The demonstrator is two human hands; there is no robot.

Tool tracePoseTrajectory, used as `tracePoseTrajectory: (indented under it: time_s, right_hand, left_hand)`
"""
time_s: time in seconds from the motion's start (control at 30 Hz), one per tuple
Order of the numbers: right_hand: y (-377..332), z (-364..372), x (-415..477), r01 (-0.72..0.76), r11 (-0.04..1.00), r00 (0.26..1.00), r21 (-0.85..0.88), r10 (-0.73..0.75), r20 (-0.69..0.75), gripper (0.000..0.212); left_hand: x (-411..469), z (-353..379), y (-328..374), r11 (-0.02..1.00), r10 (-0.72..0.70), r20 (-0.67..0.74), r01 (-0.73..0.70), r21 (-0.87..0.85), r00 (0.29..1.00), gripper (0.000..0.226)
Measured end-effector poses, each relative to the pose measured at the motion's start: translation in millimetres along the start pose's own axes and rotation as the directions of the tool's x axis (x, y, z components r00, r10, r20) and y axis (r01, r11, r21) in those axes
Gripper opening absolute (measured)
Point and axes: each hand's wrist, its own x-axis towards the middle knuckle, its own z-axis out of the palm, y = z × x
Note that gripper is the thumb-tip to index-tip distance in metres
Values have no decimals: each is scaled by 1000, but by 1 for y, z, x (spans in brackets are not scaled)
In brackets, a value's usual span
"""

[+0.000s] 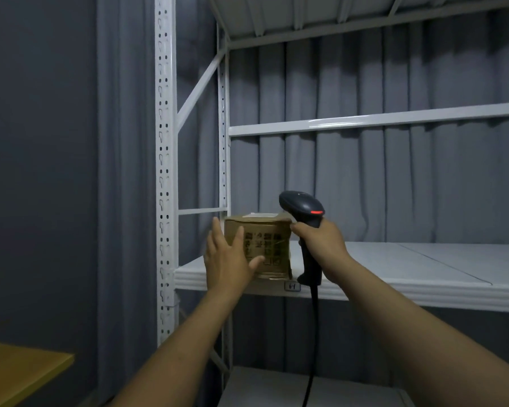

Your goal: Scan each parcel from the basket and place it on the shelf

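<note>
Resting on the front left corner of the white metal shelf [394, 259], the cardboard parcel [272, 242] stands upright with its printed face toward the camera, and a pale label lies on its top. The left hand [225, 257] lies flat against its front and left side, fingers straight and spread, pressing and not gripping. The right hand [325, 248] is curled around the handle of the dark scanner [301, 207], which shows a red light, and one fingertip seems to touch the upper right edge of the parcel. The cable [313, 333] hangs down in front of the shelf edge. I judge the parcel to be light and quite stiff, with a dry, not slippery skin. Its bottom edge looks a little crushed, so it is better to hold it by two opposite side faces. As for containers, the basket is not in view, and this shelf board bears this one parcel. A yellow surface [21, 368] shows at the lower left.
</note>
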Motion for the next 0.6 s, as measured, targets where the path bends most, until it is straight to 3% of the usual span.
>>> tracePoseTrajectory:
  time_s: [0.17,0.37,0.5,0.6]
  right_hand:
    - [30,-24,10,-69,997,996,41,71,-52,7]
    - [56,-41,17,-137,988,986,-72,129,-106,14]
    - [64,-41,19,-177,980,981,-91,167,-102,15]
    - [63,-42,15,-198,974,979,-114,191,-73,17]
  left_hand:
    - [6,34,4,926,345,-43,-333,177,937,65]
    - [27,64,15,955,189,217,-231,187,958,71]
    - [45,73,20,959,94,423,-197,205,901,74]
    - [49,70,24,953,71,491,-204,224,868,75]
